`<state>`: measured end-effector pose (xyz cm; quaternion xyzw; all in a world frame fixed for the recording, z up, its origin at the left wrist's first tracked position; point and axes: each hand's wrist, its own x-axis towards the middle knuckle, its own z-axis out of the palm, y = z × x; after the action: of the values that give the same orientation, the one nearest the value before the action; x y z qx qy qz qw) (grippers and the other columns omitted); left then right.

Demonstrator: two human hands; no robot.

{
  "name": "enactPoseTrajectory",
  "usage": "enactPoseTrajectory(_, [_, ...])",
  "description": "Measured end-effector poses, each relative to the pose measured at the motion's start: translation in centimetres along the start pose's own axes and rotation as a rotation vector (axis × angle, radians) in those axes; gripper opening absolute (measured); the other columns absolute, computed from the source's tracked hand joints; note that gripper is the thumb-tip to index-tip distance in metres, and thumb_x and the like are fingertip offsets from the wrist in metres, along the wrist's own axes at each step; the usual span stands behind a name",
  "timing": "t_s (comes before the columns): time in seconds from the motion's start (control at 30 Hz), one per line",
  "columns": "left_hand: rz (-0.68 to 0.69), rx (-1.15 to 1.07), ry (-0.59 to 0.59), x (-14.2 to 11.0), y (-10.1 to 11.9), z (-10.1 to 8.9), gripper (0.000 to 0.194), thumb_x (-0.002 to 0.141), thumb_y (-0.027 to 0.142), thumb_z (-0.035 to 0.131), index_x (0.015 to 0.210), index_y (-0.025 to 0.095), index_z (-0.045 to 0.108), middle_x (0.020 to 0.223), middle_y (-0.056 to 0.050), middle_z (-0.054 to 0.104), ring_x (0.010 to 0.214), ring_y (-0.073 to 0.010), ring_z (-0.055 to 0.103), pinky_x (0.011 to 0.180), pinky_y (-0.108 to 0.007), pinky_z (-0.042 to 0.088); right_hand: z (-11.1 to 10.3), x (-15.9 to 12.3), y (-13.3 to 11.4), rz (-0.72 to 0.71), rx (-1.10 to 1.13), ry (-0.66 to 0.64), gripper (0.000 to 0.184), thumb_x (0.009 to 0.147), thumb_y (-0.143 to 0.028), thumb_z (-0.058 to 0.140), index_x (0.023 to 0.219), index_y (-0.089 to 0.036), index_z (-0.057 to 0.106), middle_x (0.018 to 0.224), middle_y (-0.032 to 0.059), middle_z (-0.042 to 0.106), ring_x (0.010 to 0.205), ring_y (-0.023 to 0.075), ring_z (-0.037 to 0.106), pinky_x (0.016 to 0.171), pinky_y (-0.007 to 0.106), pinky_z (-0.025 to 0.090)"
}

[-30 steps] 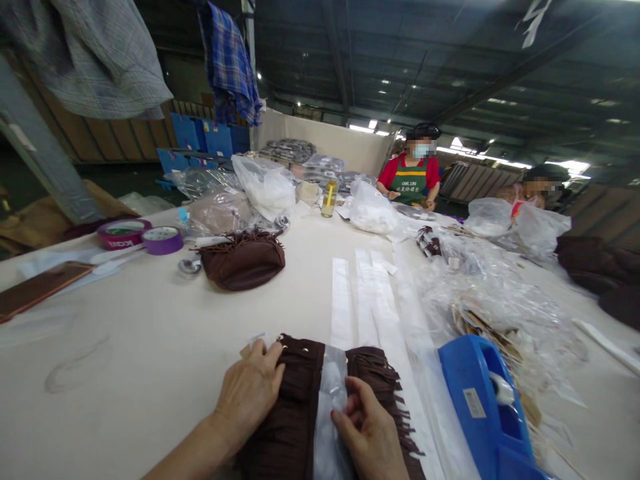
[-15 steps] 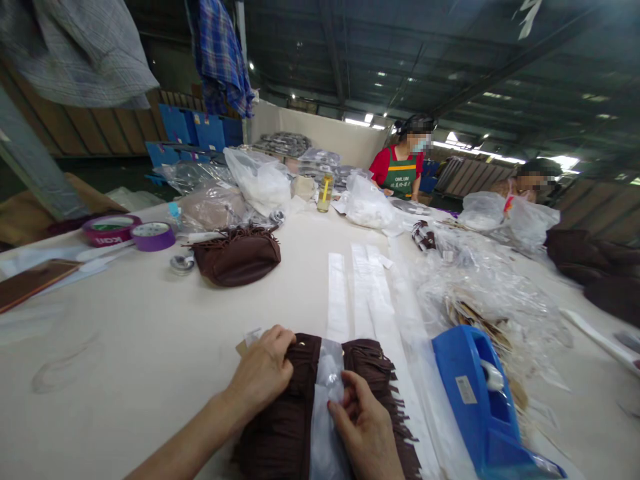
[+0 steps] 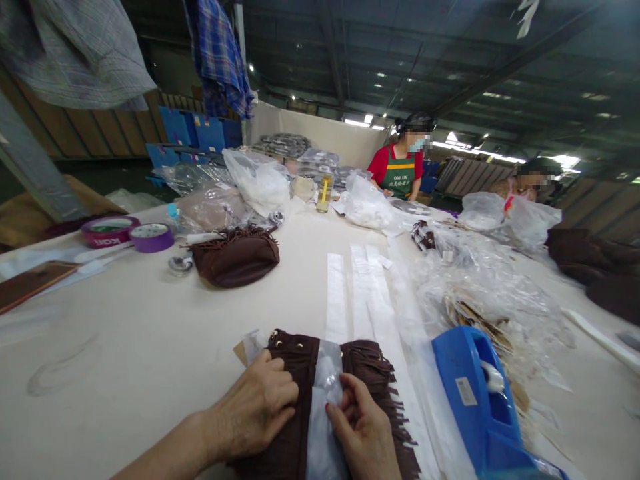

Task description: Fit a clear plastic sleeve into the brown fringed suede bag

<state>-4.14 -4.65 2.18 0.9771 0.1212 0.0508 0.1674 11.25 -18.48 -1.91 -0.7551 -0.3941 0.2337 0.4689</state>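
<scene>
A dark brown fringed bag (image 3: pixel 285 400) lies at the near edge of the table, its gold-coloured eyelets showing along the top left. Down its middle runs a translucent plastic strip (image 3: pixel 323 427). My left hand (image 3: pixel 257 407) rests on the bag's left part with curled fingers closed on the brown material; the fingertips are partly hidden. On the strip's right edge, my right hand (image 3: pixel 365 427) pinches the plastic between thumb and fingers. A small brown-and-clear tag (image 3: pixel 249 347) sticks out beyond the bag's upper left corner.
A blue tape dispenser (image 3: pixel 477 400) stands close on the right, beside crumpled clear plastic bags (image 3: pixel 480 273). White strips (image 3: pixel 370 290) lie ahead. Farther left are a brown pouch (image 3: pixel 235 257), purple tape rolls (image 3: pixel 151 238) and a phone (image 3: pixel 33 283). A co-worker (image 3: pixel 400 167) stands across the table.
My left hand has moved down from the bag's top edge towards me, uncovering the eyelets and more of the tag. My right hand has stayed almost in place on the plastic strip.
</scene>
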Motion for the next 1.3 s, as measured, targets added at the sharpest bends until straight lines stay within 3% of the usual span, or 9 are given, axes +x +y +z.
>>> enactPoseTrajectory(0.17, [-0.071, 0.092, -0.032, -1.5, -4.8, -2.4, 0.011, 0.081, 0.019, 0.05, 0.071, 0.019, 0.054, 0.071, 0.0, 0.057, 0.071, -0.0158, 0.052, 0.07, -0.031, 0.032, 0.0, 0.0, -0.4, 0.007, 0.01, 0.013, 0.038, 0.073, -0.028, 0.057, 0.108, -0.011, 0.058, 0.07, 0.0014, 0.061, 0.055, 0.0139, 0.058, 0.055, 0.022, 0.048])
enactPoseTrajectory(0.27, [-0.276, 0.105, -0.047, -2.3, -7.1, -3.4, 0.023, 0.083, 0.031, 0.048, 0.066, 0.019, 0.056, 0.072, 0.0, 0.058, 0.07, -0.0159, 0.055, 0.068, -0.03, 0.035, 0.0, 0.0, -0.4, 0.016, 0.021, 0.015, 0.038, 0.073, -0.028, 0.058, 0.107, -0.012, 0.058, 0.069, 0.0012, 0.061, 0.056, 0.0144, 0.058, 0.056, 0.022, 0.048])
enactPoseTrajectory(0.37, [-0.505, 0.141, 0.129, -2.6, -7.9, -3.3, 0.024, 0.083, 0.032, 0.043, 0.068, 0.019, 0.056, 0.075, -0.001, 0.058, 0.07, -0.0178, 0.057, 0.065, -0.03, 0.039, 0.1, 0.0, -0.3, 0.033, 0.043, 0.021, 0.038, 0.072, -0.027, 0.058, 0.107, -0.012, 0.058, 0.068, 0.001, 0.062, 0.056, 0.0148, 0.059, 0.057, 0.023, 0.048])
enactPoseTrajectory(0.43, [-0.455, 0.136, 0.31, -2.1, -7.1, -2.9, 0.019, 0.083, 0.028, 0.041, 0.075, 0.019, 0.056, 0.081, -0.004, 0.06, 0.078, -0.0199, 0.057, 0.07, -0.032, 0.042, 0.1, 0.0, -0.1, 0.037, 0.049, 0.018, 0.039, 0.072, -0.027, 0.058, 0.107, -0.012, 0.058, 0.069, 0.0013, 0.062, 0.056, 0.0152, 0.06, 0.058, 0.023, 0.049])
enactPoseTrajectory(0.53, [-0.158, 0.051, 0.419, -0.1, -4.2, -2.1, 0.021, 0.078, 0.014, 0.042, 0.094, 0.02, 0.056, 0.101, -0.006, 0.059, 0.097, -0.02, 0.053, 0.085, -0.034, 0.041, 0.1, 0.0, 0.2, 0.028, 0.029, 0.006, 0.039, 0.073, -0.028, 0.058, 0.109, -0.012, 0.057, 0.07, 0.0021, 0.063, 0.058, 0.0158, 0.06, 0.059, 0.024, 0.049])
enactPoseTrajectory(0.63, [-0.015, 0.038, 0.272, 2.5, -1.0, -0.7, 0.035, 0.068, 0.007, 0.049, 0.1, 0.021, 0.054, 0.112, -0.005, 0.054, 0.104, -0.0223, 0.048, 0.087, -0.038, 0.039, 0.1, 0.0, 0.6, 0.009, 0.023, 0.006, 0.04, 0.074, -0.03, 0.057, 0.109, -0.011, 0.057, 0.072, 0.003, 0.063, 0.058, 0.0157, 0.06, 0.058, 0.024, 0.05])
enactPoseTrajectory(0.73, [0.022, 0.15, 0.169, 4.4, 0.3, 1.0, 0.016, 0.073, 0.009, 0.05, 0.084, 0.019, 0.054, 0.098, -0.005, 0.056, 0.092, -0.0224, 0.05, 0.078, -0.038, 0.04, 0.2, 0.0, 0.6, -0.003, 0.014, 0.012, 0.039, 0.074, -0.029, 0.058, 0.109, -0.011, 0.057, 0.074, 0.0039, 0.064, 0.057, 0.0153, 0.06, 0.058, 0.024, 0.05])
enactPoseTrajectory(1.03, [0.107, 0.288, 0.096, 2.2, -4.2, -0.1, 0.017, 0.08, 0.006, 0.038, 0.076, 0.018, 0.049, 0.076, -0.004, 0.055, 0.07, -0.0193, 0.05, 0.064, -0.033, 0.036, 0.2, -0.1, -0.3, -0.002, 0.066, 0.064, 0.037, 0.073, -0.028, 0.059, 0.105, -0.012, 0.06, 0.068, 0.0011, 0.06, 0.054, 0.0129, 0.056, 0.055, 0.021, 0.047])
enactPoseTrajectory(1.3, [-0.221, 0.232, 0.201, -1.4, -7.3, -0.9, 0.02, 0.083, 0.011, 0.032, 0.071, 0.018, 0.047, 0.07, -0.002, 0.054, 0.065, -0.0161, 0.052, 0.06, -0.027, 0.039, 0.3, -0.1, -0.2, 0.029, 0.067, 0.025, 0.039, 0.074, -0.032, 0.057, 0.107, -0.011, 0.058, 0.071, 0.0021, 0.06, 0.058, 0.0141, 0.057, 0.058, 0.022, 0.047])
